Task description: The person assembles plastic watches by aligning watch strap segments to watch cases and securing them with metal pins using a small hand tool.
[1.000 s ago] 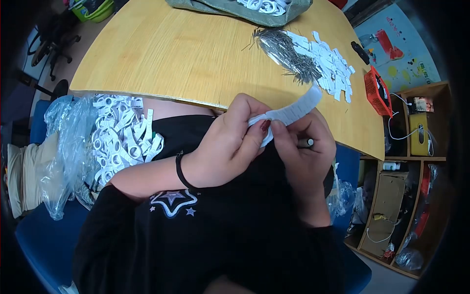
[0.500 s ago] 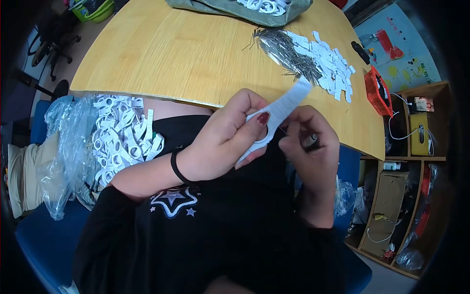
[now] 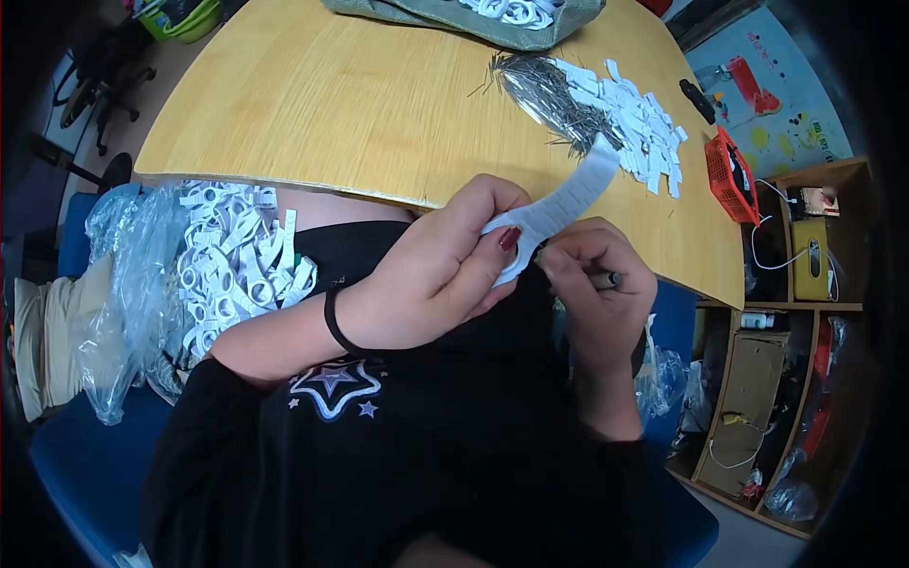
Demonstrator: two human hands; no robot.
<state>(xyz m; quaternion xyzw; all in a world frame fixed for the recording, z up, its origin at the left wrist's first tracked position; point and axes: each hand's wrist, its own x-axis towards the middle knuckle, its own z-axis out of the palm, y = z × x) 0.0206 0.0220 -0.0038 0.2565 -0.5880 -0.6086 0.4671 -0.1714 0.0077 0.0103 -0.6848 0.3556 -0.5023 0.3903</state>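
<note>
My left hand (image 3: 440, 265) pinches a white strip (image 3: 571, 194) with a ring-shaped end, the thumb lying on the ring. The strip's free end points up and right over the table edge. Close by on the right, my right hand (image 3: 601, 284) is curled round a dark pen-like tool (image 3: 604, 281), only its end showing. Its thumb and fingertip are pressed together beside the strip's ring; whatever is between them is too small to tell. Many similar white ringed strips (image 3: 237, 265) lie in a heap left of my lap.
On the wooden table (image 3: 350, 104) lie a pile of thin metal pins (image 3: 559, 99), a pile of white pieces (image 3: 639, 128) and a grey-green bag (image 3: 454, 28) of white rings. A red basket (image 3: 729, 177) sits at the right edge. Shelves (image 3: 795, 308) stand right.
The strip tipped more upright, then leaned back to the right. My right hand moved slightly away from the strip, and the tool in it turned.
</note>
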